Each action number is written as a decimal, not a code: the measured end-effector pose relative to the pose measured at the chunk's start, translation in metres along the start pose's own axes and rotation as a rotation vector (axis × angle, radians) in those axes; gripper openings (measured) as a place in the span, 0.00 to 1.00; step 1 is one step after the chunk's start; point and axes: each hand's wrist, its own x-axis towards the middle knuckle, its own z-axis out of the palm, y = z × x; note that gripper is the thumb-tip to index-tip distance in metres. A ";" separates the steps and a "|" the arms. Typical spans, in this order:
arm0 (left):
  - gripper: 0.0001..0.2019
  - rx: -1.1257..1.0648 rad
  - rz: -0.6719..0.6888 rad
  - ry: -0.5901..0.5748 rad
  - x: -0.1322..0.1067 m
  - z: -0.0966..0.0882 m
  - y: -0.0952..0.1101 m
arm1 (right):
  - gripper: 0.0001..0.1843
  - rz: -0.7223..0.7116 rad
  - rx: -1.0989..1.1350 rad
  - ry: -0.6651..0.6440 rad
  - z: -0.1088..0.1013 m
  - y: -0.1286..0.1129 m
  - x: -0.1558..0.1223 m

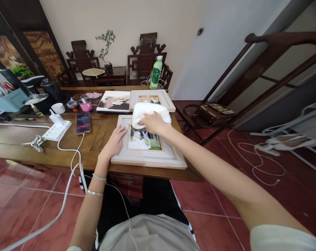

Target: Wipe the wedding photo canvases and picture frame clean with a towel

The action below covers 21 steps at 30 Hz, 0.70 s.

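Observation:
A white picture frame (150,160) with a photo (156,143) inside lies flat at the table's near edge. On its left border rests my left hand (117,137), fingers stretched out and holding nothing. My right hand (153,122) grips a folded, fluffy white cloth (151,108), which lies over the far part of the frame and covers the photo's top. Just beyond the cloth is a second light-coloured picture frame (167,99), partly hidden by it. Left of that frame sits a white-edged picture panel (114,101).
A green bottle (156,74) stands at the table's back. To the left are a phone (83,122), a power strip (58,129), a pink cup (85,104) and a white cup (58,108). White cables (66,195) hang off the front. A wooden chair (262,62) stands right.

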 end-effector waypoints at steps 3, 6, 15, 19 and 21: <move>0.26 0.011 -0.014 -0.010 0.000 -0.001 0.002 | 0.22 0.093 -0.017 -0.053 -0.003 0.032 -0.016; 0.26 0.028 -0.036 0.005 0.001 -0.001 0.003 | 0.25 0.162 -0.024 -0.074 -0.002 0.058 -0.035; 0.26 0.014 -0.024 0.026 0.003 -0.004 0.005 | 0.30 0.033 0.001 -0.038 0.004 0.037 -0.112; 0.25 0.024 -0.020 0.021 0.003 -0.004 0.003 | 0.30 -0.072 0.102 -0.110 -0.012 0.020 -0.159; 0.25 0.032 -0.014 0.017 0.003 -0.004 0.003 | 0.31 -0.112 0.172 -0.152 -0.020 0.012 -0.178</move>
